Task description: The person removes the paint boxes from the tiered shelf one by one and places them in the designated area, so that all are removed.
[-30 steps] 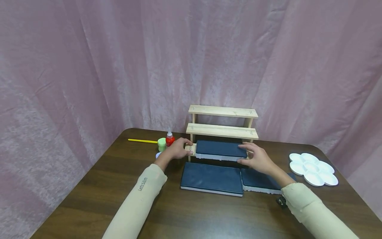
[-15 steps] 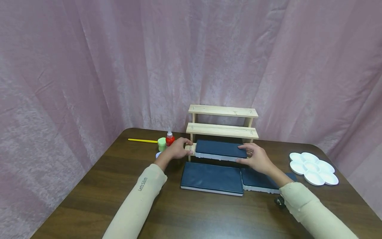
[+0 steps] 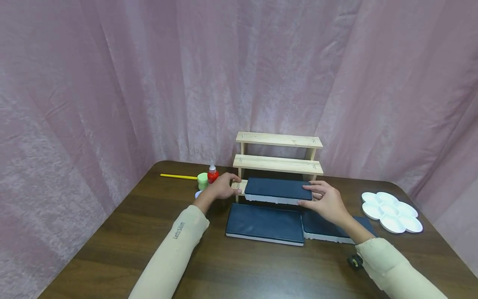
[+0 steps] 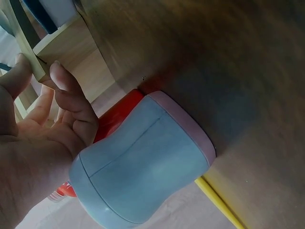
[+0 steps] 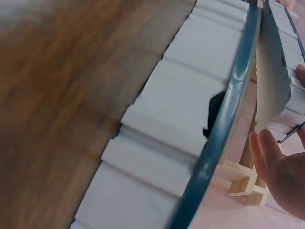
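Observation:
A long white box with a dark blue lid [image 3: 278, 189] lies at the lowest shelf of a stepped wooden stand [image 3: 278, 163]. My right hand [image 3: 328, 203] grips the box's right end, with fingers at the lid and thumb below at the front. In the right wrist view, the underside of that box [image 5: 271, 90] shows above the right hand [image 5: 286, 176]. On the other side, my left hand [image 3: 223, 187] pinches the left end of the lowest shelf [image 3: 240, 186]. The left wrist view shows thumb and fingers around the edge of the wooden board [image 4: 28, 45].
Two more dark-lidded white boxes, one left [image 3: 265, 223] and one right [image 3: 325, 226], lie in front of the stand. A white flower-shaped palette [image 3: 390, 211] is at right. Near my left hand are a red bottle [image 3: 213, 174], a green waisted object [image 3: 202, 181] and a yellow stick [image 3: 178, 176].
The box on the lowest shelf has shifted slightly right and towards me, its right end most. My right hand moved with it and now holds its end. My left hand has stayed put.

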A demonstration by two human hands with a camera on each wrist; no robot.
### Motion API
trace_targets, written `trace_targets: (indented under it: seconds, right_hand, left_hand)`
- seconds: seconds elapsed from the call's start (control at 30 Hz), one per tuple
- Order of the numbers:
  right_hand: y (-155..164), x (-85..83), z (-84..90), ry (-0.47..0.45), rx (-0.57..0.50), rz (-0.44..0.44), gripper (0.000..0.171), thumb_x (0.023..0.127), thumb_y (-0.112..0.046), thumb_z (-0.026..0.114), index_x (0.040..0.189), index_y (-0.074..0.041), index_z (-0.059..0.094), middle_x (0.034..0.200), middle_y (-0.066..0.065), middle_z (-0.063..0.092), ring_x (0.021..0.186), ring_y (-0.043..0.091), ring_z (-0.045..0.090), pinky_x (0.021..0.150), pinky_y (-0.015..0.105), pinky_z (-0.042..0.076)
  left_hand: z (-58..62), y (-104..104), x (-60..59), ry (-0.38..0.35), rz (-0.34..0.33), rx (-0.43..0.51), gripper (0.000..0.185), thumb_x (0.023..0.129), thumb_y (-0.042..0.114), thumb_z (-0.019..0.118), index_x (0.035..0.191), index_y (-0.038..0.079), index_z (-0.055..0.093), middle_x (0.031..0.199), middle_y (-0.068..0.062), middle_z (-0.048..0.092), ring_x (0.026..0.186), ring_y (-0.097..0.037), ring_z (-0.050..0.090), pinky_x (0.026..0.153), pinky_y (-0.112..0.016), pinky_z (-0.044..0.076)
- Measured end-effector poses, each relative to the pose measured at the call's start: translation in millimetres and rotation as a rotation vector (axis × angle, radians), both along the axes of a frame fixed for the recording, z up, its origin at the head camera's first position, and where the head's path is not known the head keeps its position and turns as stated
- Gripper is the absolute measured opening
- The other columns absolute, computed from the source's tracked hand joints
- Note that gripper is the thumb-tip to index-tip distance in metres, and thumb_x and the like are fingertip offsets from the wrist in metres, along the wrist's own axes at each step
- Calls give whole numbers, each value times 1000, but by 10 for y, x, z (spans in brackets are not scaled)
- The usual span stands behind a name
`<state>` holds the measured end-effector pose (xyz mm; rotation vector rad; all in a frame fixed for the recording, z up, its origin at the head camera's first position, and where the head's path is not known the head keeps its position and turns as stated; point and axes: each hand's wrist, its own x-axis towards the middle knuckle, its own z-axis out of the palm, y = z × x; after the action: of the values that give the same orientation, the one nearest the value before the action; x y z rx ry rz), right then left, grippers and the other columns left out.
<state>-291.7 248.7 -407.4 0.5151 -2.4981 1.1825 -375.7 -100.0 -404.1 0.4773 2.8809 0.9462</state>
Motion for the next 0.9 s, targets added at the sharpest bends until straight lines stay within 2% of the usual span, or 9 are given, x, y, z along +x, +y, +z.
trace_targets:
  seconds: [0.2, 0.37, 0.53, 0.7, 0.9]
  right_hand:
    - [25, 110, 13, 44, -11, -2, 51, 74, -20, 89, 117, 1, 71, 127, 15, 57, 116, 40, 59, 90, 52, 51]
    - [53, 197, 7, 60, -11, -2, 50, 73, -19, 89, 115, 0, 72, 125, 15, 58, 113, 40, 60, 88, 53, 51]
    - [60, 297, 23, 77, -22, 15, 48, 73, -18, 90, 114, 0, 72, 124, 14, 59, 111, 34, 60, 87, 50, 52]
    - [63, 397, 32, 73, -28, 28, 47, 73, -17, 89, 115, -2, 72, 125, 12, 59, 109, 31, 62, 84, 44, 54]
    - [58, 490, 21, 57, -19, 41, 47, 73, -16, 89, 114, -2, 73, 126, 11, 59, 113, 31, 60, 84, 46, 54]
  left_hand:
    - [33, -2, 18, 23, -15, -1, 39, 87, 20, 77, 122, 7, 67, 132, -18, 57, 124, -33, 51, 106, -46, 41]
    - [20, -7, 14, 21, -16, -5, 39, 87, 21, 78, 122, 8, 67, 133, -17, 58, 123, -32, 52, 105, -46, 42]
    - [12, -5, 10, 16, -15, -5, 40, 87, 21, 78, 123, 9, 67, 134, -17, 57, 122, -32, 52, 105, -46, 42]
    - [-1, -8, -5, 14, -14, -9, 39, 87, 22, 78, 122, 9, 67, 134, -17, 57, 122, -31, 52, 104, -46, 43]
    - [-6, -3, -12, 17, -13, -13, 39, 87, 22, 78, 122, 9, 67, 133, -17, 57, 122, -32, 52, 105, -46, 42]
